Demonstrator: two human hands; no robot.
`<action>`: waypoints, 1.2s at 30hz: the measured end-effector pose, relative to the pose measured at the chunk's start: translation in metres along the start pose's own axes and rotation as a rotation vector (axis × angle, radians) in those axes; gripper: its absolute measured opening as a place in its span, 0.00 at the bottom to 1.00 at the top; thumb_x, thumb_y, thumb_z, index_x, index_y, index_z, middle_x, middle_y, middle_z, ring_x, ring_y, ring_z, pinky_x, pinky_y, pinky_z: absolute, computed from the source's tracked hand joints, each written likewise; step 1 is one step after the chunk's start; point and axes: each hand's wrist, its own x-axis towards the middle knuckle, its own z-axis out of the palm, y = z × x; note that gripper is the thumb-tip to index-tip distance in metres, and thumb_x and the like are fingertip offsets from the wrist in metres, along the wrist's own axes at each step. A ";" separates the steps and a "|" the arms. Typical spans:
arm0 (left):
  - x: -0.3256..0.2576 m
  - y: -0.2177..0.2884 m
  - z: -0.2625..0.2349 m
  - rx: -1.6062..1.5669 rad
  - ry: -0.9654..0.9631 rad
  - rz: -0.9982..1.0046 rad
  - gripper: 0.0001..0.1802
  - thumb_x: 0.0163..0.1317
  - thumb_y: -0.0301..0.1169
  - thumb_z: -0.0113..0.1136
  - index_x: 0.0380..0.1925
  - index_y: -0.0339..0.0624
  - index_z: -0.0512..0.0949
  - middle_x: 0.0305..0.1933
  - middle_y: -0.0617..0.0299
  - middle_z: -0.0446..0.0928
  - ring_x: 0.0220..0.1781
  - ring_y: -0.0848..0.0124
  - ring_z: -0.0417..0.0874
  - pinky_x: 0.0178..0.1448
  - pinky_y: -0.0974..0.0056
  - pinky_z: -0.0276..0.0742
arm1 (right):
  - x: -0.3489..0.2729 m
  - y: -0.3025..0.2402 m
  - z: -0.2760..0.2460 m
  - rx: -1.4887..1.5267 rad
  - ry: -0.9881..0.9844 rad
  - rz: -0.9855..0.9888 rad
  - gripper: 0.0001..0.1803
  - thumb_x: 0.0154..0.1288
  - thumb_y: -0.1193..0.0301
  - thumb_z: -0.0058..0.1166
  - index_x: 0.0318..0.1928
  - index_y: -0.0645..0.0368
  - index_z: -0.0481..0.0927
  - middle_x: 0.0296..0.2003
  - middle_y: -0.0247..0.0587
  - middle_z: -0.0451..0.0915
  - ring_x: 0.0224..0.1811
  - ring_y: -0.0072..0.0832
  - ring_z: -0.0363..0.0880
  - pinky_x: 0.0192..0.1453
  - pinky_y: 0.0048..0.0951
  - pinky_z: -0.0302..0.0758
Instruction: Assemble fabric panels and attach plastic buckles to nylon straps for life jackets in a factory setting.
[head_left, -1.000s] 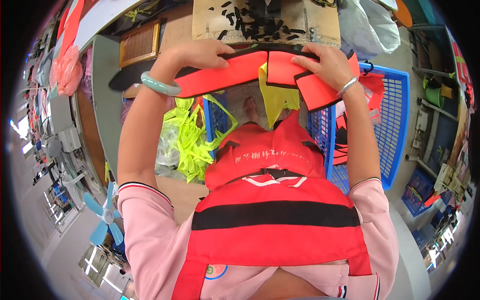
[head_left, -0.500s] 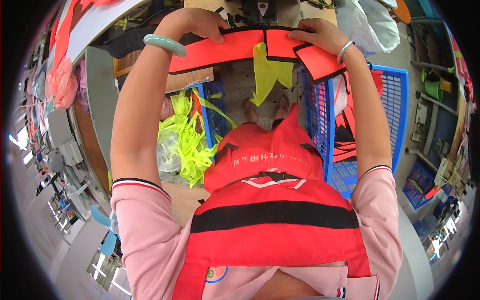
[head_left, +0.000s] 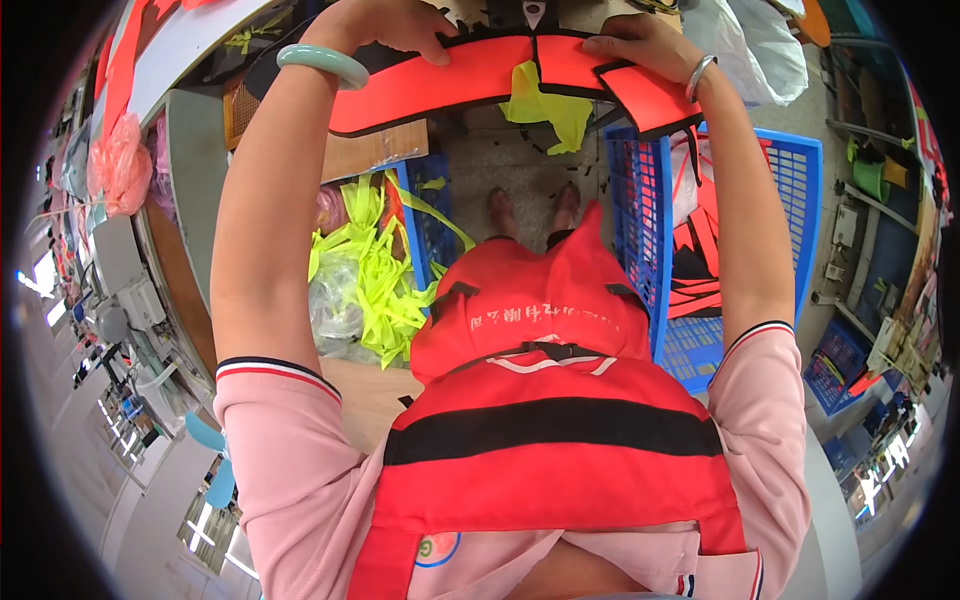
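Note:
A bright red-orange fabric strip with black edging stretches across the top of the head view, bent or overlapped toward its right end. At its far edge on the left, my left hand grips the fabric between thumb and bent fingers. My right hand pinches the right part, thumb lying on the red face and fingers partly beneath. Below the strip's middle hangs a fluorescent yellow-green cloth piece. A pointed metal part shows just beyond the strip, between my hands; the rest of it is cut off.
To the left, yellow-green strips and clear plastic spill beside a blue crate. On the right a blue basket holds red and black pieces. A white plastic bag hangs at the far right. My red apron covers my lap.
Both hands have moved slightly farther away with the strip. The yellow-green cloth has shifted up with it and hangs in a different shape. Both hands keep their hold.

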 end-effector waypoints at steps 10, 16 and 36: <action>-0.002 -0.009 0.002 -0.063 0.006 0.045 0.36 0.54 0.46 0.59 0.61 0.42 0.67 0.61 0.52 0.70 0.62 0.61 0.70 0.66 0.63 0.62 | -0.013 -0.035 -0.019 0.034 0.025 0.115 0.22 0.58 0.51 0.59 0.29 0.61 0.80 0.24 0.42 0.79 0.27 0.27 0.74 0.32 0.30 0.68; 0.003 -0.013 0.002 -0.134 -0.064 0.094 0.32 0.55 0.45 0.58 0.58 0.41 0.69 0.55 0.52 0.75 0.57 0.62 0.74 0.63 0.63 0.64 | -0.012 -0.030 -0.018 -0.026 0.087 0.045 0.23 0.58 0.50 0.58 0.31 0.62 0.80 0.25 0.43 0.79 0.27 0.29 0.74 0.32 0.31 0.68; -0.113 -0.049 0.158 -1.221 0.198 0.149 0.23 0.61 0.34 0.60 0.54 0.34 0.72 0.50 0.65 0.76 0.52 0.78 0.73 0.61 0.70 0.65 | -0.128 0.006 0.122 0.541 0.142 0.076 0.24 0.66 0.58 0.50 0.57 0.60 0.72 0.40 0.38 0.79 0.40 0.22 0.75 0.49 0.24 0.70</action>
